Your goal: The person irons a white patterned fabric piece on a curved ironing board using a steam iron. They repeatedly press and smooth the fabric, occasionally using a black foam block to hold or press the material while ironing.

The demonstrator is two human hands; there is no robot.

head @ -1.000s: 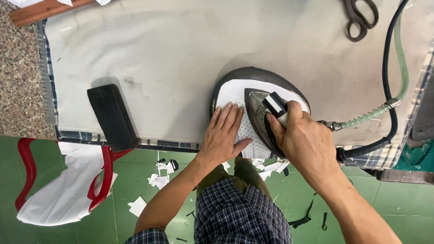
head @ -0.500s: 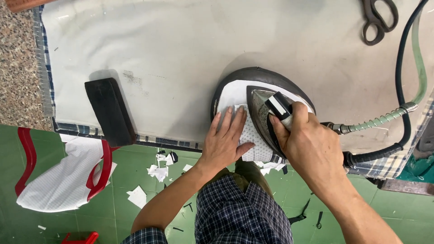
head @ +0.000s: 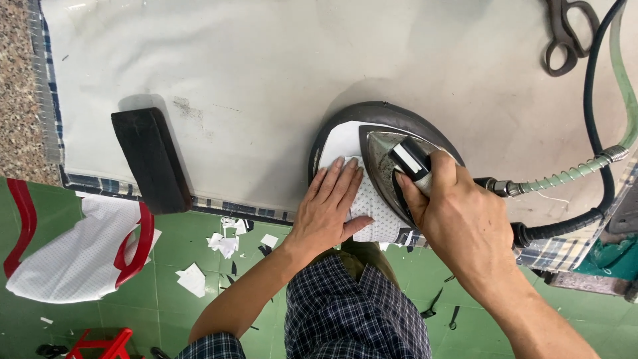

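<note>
Fabric (head: 369,207) lies on the pad (head: 345,116), left of the iron (head: 385,163). Your left hand (head: 330,206) presses it flat, fingers spread; your right hand (head: 458,223) is wrapped tight round the iron's handle. Keep fingertips clear of the iron's edge.

Padded table (head: 252,80): black block (head: 151,159), scissors (head: 568,33) (far corner).

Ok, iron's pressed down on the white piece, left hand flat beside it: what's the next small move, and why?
Probably slide the grey metal steam iron a little toward the left hand: the right hand grips its handle, and the white dotted fabric piece under the left fingers looks unpressed. Draw those fingers back first.
</note>
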